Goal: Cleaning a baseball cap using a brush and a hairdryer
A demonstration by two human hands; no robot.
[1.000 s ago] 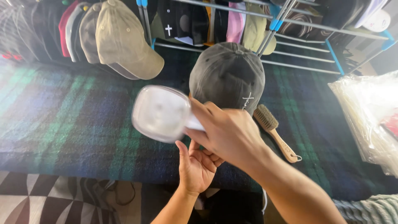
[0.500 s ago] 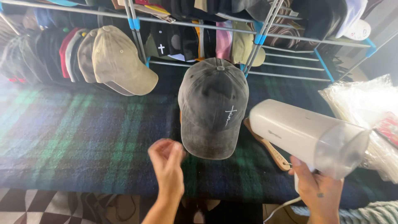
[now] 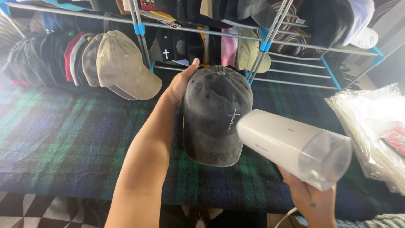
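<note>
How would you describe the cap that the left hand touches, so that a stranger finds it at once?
Start at the metal rack hung with many caps. Just in front of it, over the dark plaid cloth, the left hand holds one faded charcoal cap by its side. Unlike the beige cap in the row on the left, it stands alone and bears small white stitching.

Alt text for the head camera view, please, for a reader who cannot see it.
A person's left hand grips the side of a dark grey cap while the right hand aims a white handheld steamer at its front. Below lies a plaid blanket; behind, more caps hang on a metal rack.
</note>
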